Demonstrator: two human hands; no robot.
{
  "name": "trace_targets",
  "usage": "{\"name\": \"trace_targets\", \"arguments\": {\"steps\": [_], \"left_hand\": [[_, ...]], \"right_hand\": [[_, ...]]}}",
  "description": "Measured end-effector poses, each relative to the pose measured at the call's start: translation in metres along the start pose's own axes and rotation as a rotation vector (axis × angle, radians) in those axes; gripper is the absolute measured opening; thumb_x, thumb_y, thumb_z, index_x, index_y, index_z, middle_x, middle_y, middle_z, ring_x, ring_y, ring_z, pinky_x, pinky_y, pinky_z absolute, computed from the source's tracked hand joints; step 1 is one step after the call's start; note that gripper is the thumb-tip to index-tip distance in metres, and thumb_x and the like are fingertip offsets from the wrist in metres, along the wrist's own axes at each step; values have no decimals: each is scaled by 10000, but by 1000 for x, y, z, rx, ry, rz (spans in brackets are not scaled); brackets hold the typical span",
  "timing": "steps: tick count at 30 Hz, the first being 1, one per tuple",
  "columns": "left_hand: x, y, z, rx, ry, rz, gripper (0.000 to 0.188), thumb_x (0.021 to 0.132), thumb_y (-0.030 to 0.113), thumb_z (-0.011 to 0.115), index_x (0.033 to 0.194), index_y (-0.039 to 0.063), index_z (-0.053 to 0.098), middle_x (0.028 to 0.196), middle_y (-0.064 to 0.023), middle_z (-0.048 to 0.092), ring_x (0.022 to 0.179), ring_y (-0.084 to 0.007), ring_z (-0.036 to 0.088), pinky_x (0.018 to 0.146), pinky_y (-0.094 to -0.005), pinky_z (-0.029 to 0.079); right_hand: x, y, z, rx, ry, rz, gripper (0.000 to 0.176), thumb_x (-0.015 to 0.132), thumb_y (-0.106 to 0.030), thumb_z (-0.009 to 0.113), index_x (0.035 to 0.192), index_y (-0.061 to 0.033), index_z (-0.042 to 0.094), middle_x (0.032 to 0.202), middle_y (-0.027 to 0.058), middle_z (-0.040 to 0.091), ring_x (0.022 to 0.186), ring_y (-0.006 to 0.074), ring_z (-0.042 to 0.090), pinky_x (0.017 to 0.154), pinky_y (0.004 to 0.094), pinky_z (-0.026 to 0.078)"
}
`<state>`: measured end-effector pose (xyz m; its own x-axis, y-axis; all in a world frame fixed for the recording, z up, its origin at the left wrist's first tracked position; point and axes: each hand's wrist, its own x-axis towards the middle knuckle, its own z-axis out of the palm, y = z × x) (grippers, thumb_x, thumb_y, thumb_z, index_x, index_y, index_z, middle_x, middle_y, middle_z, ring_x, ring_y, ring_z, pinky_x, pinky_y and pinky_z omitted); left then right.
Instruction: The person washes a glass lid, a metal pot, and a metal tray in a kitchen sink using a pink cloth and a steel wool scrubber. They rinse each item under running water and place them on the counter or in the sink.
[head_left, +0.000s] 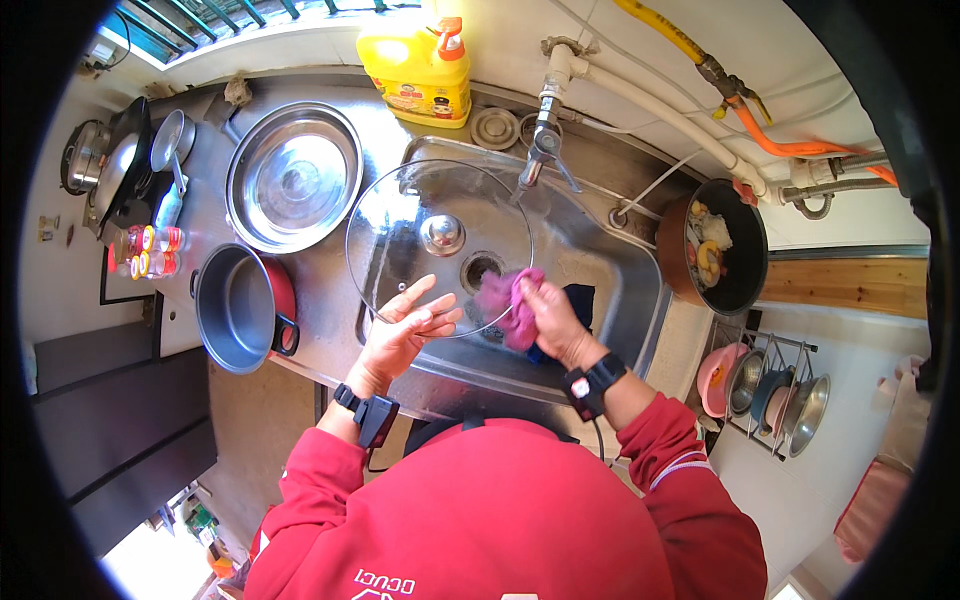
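Observation:
A round glass pot lid (440, 247) with a metal knob and rim is held over a stainless steel sink (630, 300). My left hand (409, 326) is at the lid's near left rim, palm up, thumb and fingers spread about the edge. In my right hand (547, 315) is a bunched pink cloth (517, 307), pressed around the lid's near right rim. Beyond the lid stands a metal faucet (540, 154); whether water runs cannot be told. The drain shows through and beside the glass. A dark cloth (581, 304) lies in the sink behind my right hand.
Left on the counter are a wide steel pan (296, 176) and a red pot with a grey inside (244, 307). A yellow detergent jug (420, 82) stands behind the sink. To the right are a brown pot with food scraps (675, 240) and a rack of bowls (765, 397).

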<state>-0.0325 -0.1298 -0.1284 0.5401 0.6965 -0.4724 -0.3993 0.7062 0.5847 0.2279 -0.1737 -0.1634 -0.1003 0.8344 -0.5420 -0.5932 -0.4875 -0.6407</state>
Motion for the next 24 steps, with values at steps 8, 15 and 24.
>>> {"name": "trace_targets", "arguments": {"steps": [8, 15, 24], "left_hand": [[-15, 23, -13, 67, -133, -110, 540, 886, 76, 655, 1400, 150, 510, 1236, -234, 609, 1021, -295, 632, 907, -419, 516], [-25, 41, -21, 113, -133, -205, 556, 888, 81, 641, 1414, 69, 462, 1198, -253, 631, 1052, -366, 662, 870, -437, 565], [-1, 13, 15, -211, -9, 223, 747, 892, 151, 613, 1535, 191, 235, 1509, -178, 369, 1360, -331, 415, 1085, -456, 398]], "right_hand": [[19, -15, -14, 63, -47, -73, 215, 1030, -225, 467, 1040, -47, 588, 968, 59, 649, 895, 182, 648, 827, 349, 554], [41, -44, -25, -8, -88, -15, 242, 1015, -260, 505, 1088, -48, 596, 992, 75, 660, 879, 195, 651, 810, 348, 553], [30, -6, 2, 139, 56, -164, 174, 1021, -225, 508, 993, -77, 594, 917, -2, 620, 848, 111, 590, 825, 287, 495]]}}
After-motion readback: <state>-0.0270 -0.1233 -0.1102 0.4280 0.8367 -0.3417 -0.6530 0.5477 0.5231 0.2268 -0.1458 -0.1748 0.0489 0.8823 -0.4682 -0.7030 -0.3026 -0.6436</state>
